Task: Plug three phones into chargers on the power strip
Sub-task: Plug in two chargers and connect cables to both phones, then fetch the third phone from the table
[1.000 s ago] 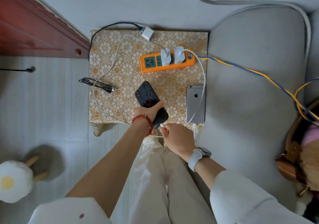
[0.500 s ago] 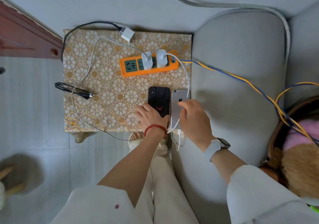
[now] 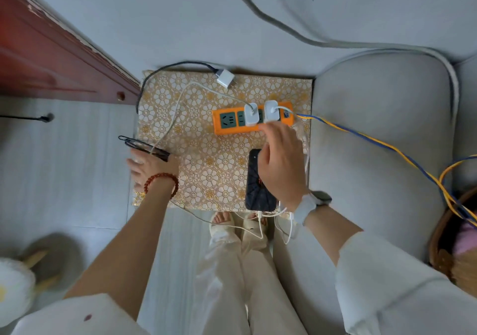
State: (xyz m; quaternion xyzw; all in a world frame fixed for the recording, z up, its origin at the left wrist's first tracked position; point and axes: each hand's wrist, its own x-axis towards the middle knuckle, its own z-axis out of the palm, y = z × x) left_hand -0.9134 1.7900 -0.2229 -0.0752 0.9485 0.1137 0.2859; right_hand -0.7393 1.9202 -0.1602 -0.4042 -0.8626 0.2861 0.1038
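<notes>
Roughly two done: two white chargers [image 3: 260, 112] sit in orange power strip [image 3: 227, 124], black phone [image 3: 256, 182] cabled. Right hand [image 3: 281, 164] loosely curled near strip, grip unclear; left hand [image 3: 151, 168] touches third black phone [image 3: 144, 147], still unplugged.

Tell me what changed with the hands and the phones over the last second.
The left hand let go of the black phone, now flat on the patterned table, and moved left to the black cable at the edge. The right hand released the white cable and reached up toward the orange power strip, covering the silver phone. Both white chargers stayed plugged in; the loose white adapter stayed unplugged.
</notes>
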